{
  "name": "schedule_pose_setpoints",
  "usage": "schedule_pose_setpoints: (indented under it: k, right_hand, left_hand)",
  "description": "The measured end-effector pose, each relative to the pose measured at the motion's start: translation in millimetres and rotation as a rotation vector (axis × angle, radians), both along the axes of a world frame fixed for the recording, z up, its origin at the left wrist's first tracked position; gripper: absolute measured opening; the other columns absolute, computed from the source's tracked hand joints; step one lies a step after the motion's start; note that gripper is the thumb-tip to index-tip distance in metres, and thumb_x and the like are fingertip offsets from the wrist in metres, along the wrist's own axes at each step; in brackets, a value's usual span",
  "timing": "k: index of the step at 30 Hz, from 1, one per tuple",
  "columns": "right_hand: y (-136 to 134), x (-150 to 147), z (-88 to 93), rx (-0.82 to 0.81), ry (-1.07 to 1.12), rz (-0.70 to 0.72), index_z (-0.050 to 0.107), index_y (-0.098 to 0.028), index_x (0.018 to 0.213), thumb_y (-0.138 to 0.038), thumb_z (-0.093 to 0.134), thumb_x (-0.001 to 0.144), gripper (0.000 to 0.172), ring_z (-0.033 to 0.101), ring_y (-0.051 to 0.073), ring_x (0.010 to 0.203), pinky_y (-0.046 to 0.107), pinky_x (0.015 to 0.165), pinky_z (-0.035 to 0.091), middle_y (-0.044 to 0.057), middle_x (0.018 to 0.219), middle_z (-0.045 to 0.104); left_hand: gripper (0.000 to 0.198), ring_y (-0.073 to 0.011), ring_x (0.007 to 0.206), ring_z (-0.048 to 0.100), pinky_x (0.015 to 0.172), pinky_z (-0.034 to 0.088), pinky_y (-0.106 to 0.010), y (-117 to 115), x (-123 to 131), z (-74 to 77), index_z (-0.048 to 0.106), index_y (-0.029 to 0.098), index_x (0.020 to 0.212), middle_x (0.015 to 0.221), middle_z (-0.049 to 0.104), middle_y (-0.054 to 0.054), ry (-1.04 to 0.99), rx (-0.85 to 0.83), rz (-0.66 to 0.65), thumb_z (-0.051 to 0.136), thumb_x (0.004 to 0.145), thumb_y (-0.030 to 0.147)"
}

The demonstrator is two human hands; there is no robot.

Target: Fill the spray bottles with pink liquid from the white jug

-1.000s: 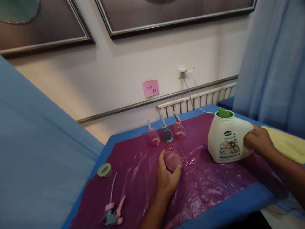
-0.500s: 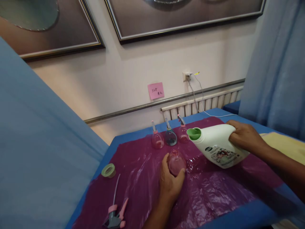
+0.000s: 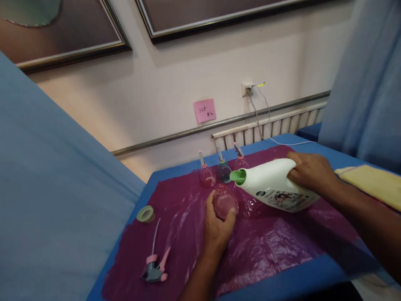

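Note:
My left hand [image 3: 218, 225] is wrapped round a clear pink spray bottle [image 3: 224, 204] that has no spray head on it; its open neck points up. In my right hand [image 3: 310, 170] is a white detergent jug [image 3: 272, 184], gripped at its handle and tilted to the left. The jug's green spout [image 3: 239, 177] is just above and to the right of the bottle's neck, apart from it. No stream of liquid can be made out. A grey and pink spray head [image 3: 155, 267] with its tube lies at the lower left. Above it rests a pale green cap [image 3: 145, 214].
Behind my hands stand a pink spray bottle [image 3: 207, 175], a teal spray bottle [image 3: 224, 170] and another pink spray bottle [image 3: 240, 161]. Purple plastic sheeting [image 3: 181, 225] covers the blue table [image 3: 300, 278]. A folded yellow cloth [image 3: 372, 184] lies at the right. Blue curtains [image 3: 56, 179] hang at both sides.
The jug has moved left and its spout is now closer to the bottle's neck. My left hand still holds the bottle. The camera view has shifted slightly.

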State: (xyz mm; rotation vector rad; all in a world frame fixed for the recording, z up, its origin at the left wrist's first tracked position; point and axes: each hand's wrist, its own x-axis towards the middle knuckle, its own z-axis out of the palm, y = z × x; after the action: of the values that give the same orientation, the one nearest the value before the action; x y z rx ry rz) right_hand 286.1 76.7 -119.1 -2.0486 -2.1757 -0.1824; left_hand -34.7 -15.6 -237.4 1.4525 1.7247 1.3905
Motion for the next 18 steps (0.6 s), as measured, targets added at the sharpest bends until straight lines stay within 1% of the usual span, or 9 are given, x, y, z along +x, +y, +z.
schedule_pose_setpoints:
  k: [2, 5, 7, 9, 11, 13, 16, 18]
  right_hand:
    - [0.7, -4.6, 0.5, 0.004, 0.007, 0.027, 0.077, -0.018, 0.116, -0.037, 0.046, 0.114, 0.036, 0.081, 0.035, 0.105, 0.04, 0.073, 0.032, 0.021, 0.119, 0.086]
    - [3.3, -10.2, -1.6, 0.021, 0.023, 0.059, 0.078, -0.02, 0.115, -0.043, 0.048, 0.113, 0.037, 0.082, 0.034, 0.101, 0.038, 0.07, 0.031, 0.017, 0.119, 0.088]
    - [5.6, -12.2, -4.6, 0.034, 0.032, 0.076, 0.079, -0.021, 0.115, -0.046, 0.051, 0.112, 0.037, 0.082, 0.033, 0.098, 0.037, 0.068, 0.032, 0.016, 0.117, 0.088]
    - [7.5, -12.9, -7.7, 0.049, 0.042, 0.083, 0.08, -0.021, 0.114, -0.048, 0.051, 0.112, 0.04, 0.081, 0.033, 0.095, 0.037, 0.068, 0.034, 0.016, 0.113, 0.088]
    - [8.5, -12.7, -9.7, 0.059, 0.05, 0.078, 0.081, -0.021, 0.114, -0.052, 0.05, 0.113, 0.044, 0.081, 0.033, 0.094, 0.037, 0.069, 0.036, 0.016, 0.11, 0.088]
    - [8.8, -12.4, -10.4, 0.065, 0.052, 0.078, 0.082, -0.022, 0.114, -0.052, 0.05, 0.113, 0.044, 0.08, 0.034, 0.094, 0.037, 0.07, 0.038, 0.016, 0.11, 0.088]
    - [8.6, -12.7, -9.5, 0.064, 0.058, 0.084, 0.082, -0.023, 0.114, -0.052, 0.052, 0.113, 0.042, 0.08, 0.035, 0.094, 0.038, 0.071, 0.039, 0.016, 0.111, 0.088]
    - [8.4, -13.7, -8.5, 0.054, 0.064, 0.083, 0.082, -0.023, 0.115, -0.054, 0.051, 0.114, 0.043, 0.08, 0.034, 0.094, 0.038, 0.072, 0.039, 0.016, 0.111, 0.087]
  left_hand:
    - [0.086, -0.0351, 0.165, 0.057, 0.14, 0.043, -0.055, -1.7, -2.9, 7.3, 0.05, 0.027, 0.171, 0.177, 0.059, -0.014, -0.017, 0.011, 0.024, 0.082, 0.092, 0.035]
    - [0.084, -0.0359, 0.164, 0.058, 0.14, 0.044, -0.055, -8.0, -5.7, 24.3, 0.055, 0.028, 0.169, 0.175, 0.062, -0.013, 0.009, 0.02, 0.06, 0.083, 0.09, 0.035]
    - [0.082, -0.036, 0.163, 0.059, 0.139, 0.046, -0.054, -14.0, -7.4, 36.6, 0.057, 0.029, 0.167, 0.174, 0.063, -0.012, 0.044, 0.02, 0.066, 0.084, 0.089, 0.035]
    - [0.081, -0.036, 0.163, 0.059, 0.139, 0.045, -0.055, -20.1, -11.1, 46.4, 0.058, 0.029, 0.167, 0.174, 0.062, -0.012, 0.091, 0.03, 0.065, 0.084, 0.091, 0.036]
    - [0.08, -0.0366, 0.162, 0.059, 0.139, 0.045, -0.057, -25.4, -17.9, 52.7, 0.058, 0.029, 0.168, 0.173, 0.062, -0.013, 0.174, 0.044, 0.064, 0.083, 0.093, 0.038]
    - [0.079, -0.038, 0.16, 0.06, 0.138, 0.047, -0.06, -29.2, -28.1, 56.9, 0.058, 0.028, 0.167, 0.17, 0.064, -0.014, 0.298, 0.076, 0.063, 0.083, 0.093, 0.039]
    - [0.074, -0.0388, 0.157, 0.063, 0.135, 0.05, -0.062, -32.5, -46.1, 64.7, 0.059, 0.025, 0.165, 0.165, 0.066, -0.016, 0.505, 0.167, 0.042, 0.079, 0.095, 0.038]
    - [0.073, -0.0383, 0.154, 0.065, 0.133, 0.052, -0.062, -33.8, -57.0, 72.6, 0.058, 0.025, 0.166, 0.163, 0.068, -0.016, 0.636, 0.215, 0.009, 0.078, 0.097, 0.037]
